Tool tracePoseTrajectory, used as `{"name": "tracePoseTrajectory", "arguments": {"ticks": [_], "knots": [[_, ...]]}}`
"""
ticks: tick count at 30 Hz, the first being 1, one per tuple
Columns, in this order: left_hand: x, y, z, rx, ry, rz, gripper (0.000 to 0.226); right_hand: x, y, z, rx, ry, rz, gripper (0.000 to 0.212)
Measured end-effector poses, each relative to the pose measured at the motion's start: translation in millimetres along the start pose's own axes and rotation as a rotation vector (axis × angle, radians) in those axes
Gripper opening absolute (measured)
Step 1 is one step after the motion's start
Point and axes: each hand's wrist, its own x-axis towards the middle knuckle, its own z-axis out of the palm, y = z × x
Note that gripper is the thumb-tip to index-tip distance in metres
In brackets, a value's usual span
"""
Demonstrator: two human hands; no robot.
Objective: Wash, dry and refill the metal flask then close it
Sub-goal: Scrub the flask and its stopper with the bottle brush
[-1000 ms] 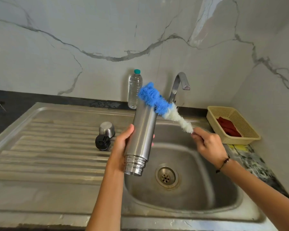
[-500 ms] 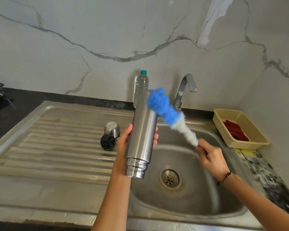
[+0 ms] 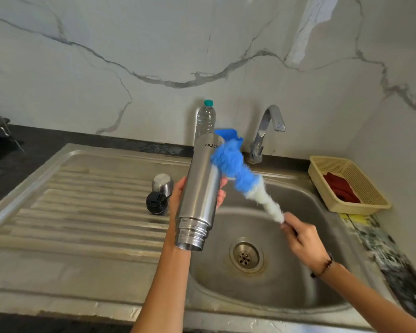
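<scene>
Scrubbing of an inverted steel flask with a bottle brush over the sink basin.

The flask body is gripped by the left hand, mouth end nearest the wrist; the brush handle is pinched by the right hand, blue bristles laid against the flask's far end. Just left of the left hand, the cap and cup lid are rested.

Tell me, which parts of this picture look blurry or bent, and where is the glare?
In the head view, the blue-and-white bottle brush is smeared by motion, the worktop edge at right is blurred, the wide lens bows the sink rim, and soft highlights run down the metal flask; the tap stays sharp.
</scene>
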Motion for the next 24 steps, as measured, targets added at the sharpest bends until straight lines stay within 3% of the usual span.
{"name": "tracePoseTrajectory", "arguments": {"ticks": [2, 4, 8, 11, 13, 15, 24], "knots": [[-4, -5, -1, -0.013, 0.008, 0.000, 0.084, 15, -2, -3, -0.003, 0.072, 0.087, 0.019], [-5, -9, -2, 0.006, 0.136, 0.024, 0.075, 29, -10, -10, -0.028, 0.092, 0.176, 0.012], [-3, -2, 9, 0.314, 0.422, 0.061, 0.071, 63, -31, -33, -0.264, 0.082, 0.299, 0.022], [1, -9, 11, 0.438, 0.548, 0.116, 0.066, 93, -59, -55, -0.504, 0.008, 0.290, 0.033], [4, -14, 14, 0.464, 0.569, 0.152, 0.045, 113, -79, -64, -0.660, -0.071, 0.234, 0.043], [7, -17, 17, 0.504, 0.548, 0.172, 0.038, 135, -96, -65, -0.772, -0.126, 0.184, 0.043], [6, -21, 20, 0.607, 0.531, 0.172, 0.058, 227, -116, -40, -0.962, -0.311, 0.233, 0.028]]}}
